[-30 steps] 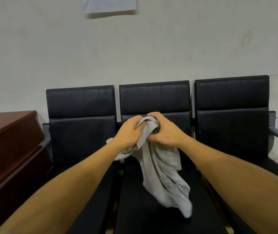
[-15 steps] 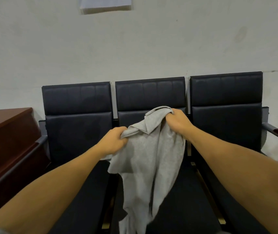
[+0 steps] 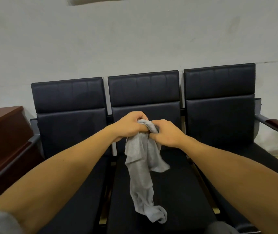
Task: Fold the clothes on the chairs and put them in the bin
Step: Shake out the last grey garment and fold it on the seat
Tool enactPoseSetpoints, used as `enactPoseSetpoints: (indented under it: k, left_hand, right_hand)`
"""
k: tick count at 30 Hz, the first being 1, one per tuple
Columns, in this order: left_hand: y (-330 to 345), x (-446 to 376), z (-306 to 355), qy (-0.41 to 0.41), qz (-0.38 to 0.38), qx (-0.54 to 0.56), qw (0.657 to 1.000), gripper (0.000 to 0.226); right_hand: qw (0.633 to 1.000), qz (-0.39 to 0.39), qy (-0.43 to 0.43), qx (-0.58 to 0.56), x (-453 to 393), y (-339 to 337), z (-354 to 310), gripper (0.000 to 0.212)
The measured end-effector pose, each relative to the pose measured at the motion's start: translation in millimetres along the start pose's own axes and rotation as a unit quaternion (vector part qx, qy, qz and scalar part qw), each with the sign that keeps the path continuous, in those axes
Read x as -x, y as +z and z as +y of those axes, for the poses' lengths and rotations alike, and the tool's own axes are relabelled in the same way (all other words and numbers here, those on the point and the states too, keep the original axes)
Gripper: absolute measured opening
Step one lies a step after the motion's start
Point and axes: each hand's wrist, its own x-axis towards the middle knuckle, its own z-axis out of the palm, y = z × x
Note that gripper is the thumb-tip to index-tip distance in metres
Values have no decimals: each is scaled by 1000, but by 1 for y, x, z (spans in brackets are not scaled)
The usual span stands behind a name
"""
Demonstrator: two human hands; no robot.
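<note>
Head view: both hands meet over the middle black padded chair (image 3: pixel 151 191) — left hand (image 3: pixel 129 126) and right hand (image 3: pixel 166 134) each grip the bunched top of a crumpled grey cloth garment (image 3: pixel 141 169), which hangs down to the seat.

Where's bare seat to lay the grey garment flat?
Left chair seat and right chair seat show bare cushion, partly crossed by the forearms. Middle chair seat is crowded: grey garment hangs over it, bunched in left hand and right hand.
</note>
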Motion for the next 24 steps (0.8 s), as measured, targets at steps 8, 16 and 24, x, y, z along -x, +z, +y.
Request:
enactPoseSetpoints:
  k: [8,16,24]
  left_hand:
    - [-20,-1,-5,-50,-85,-107,989,19]
    - [-31,-10,-10,41,-20,-278,959,12]
    - [-51,-4,-34,-23,-11,-267,963,16]
  right_hand:
    - [998,33,56,22,0,-10,3,29]
    - [961,13,135,240,7,-21,13,17]
    - [994,63,78,43,18,-36,31,24]
